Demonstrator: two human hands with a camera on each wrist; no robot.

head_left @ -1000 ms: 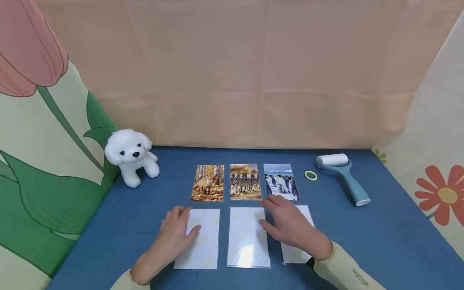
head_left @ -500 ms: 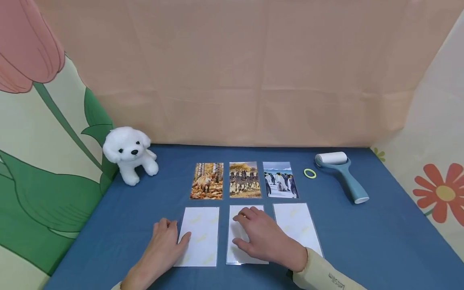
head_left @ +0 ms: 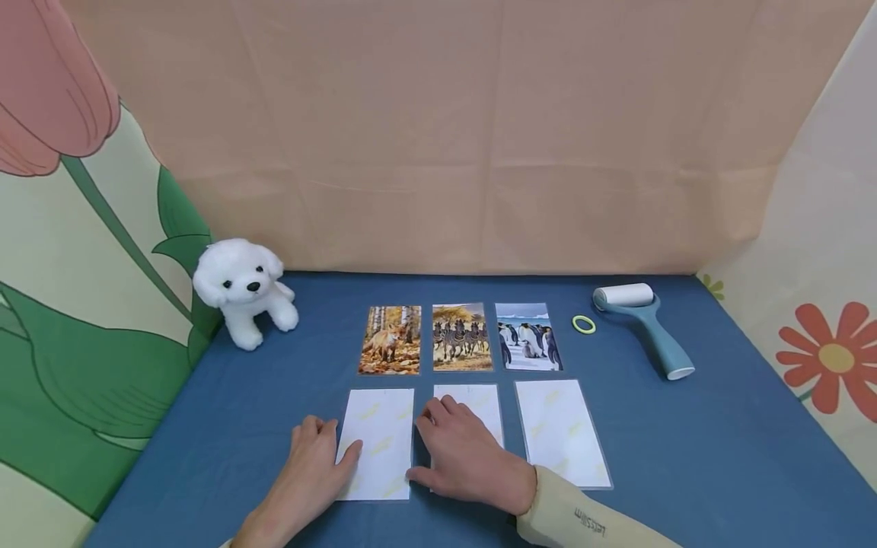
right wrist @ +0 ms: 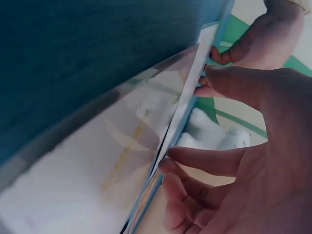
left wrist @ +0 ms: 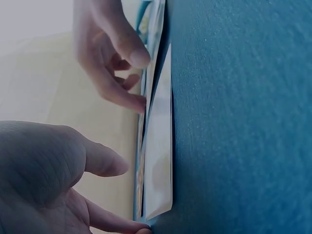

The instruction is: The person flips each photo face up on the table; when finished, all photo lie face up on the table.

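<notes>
Three white laminated cards lie in a row on the blue cloth: the left card [head_left: 380, 438], the middle card [head_left: 481, 403] and the right card [head_left: 563, 434]. My left hand [head_left: 311, 464] rests by the left card's left edge, its thumb over the surface and its fingers at the cloth. My right hand [head_left: 469, 460] lies across the middle card, covering much of it, with fingertips at the gap beside the left card. Its thumb and fingers stand apart in the right wrist view. Behind are a fox picture [head_left: 389, 340], a zebra picture [head_left: 462, 337] and a penguin picture [head_left: 528, 337].
A white plush dog [head_left: 245, 293] sits at the back left. At the back right are a yellow-green ring [head_left: 584, 325] and a blue-handled lint roller [head_left: 647, 327]. A beige cloth [head_left: 479, 137] hangs behind the table.
My right hand has moved left, from over the right card across the middle card to the left card's edge. My left hand has drawn slightly left, uncovering more of the left card.
</notes>
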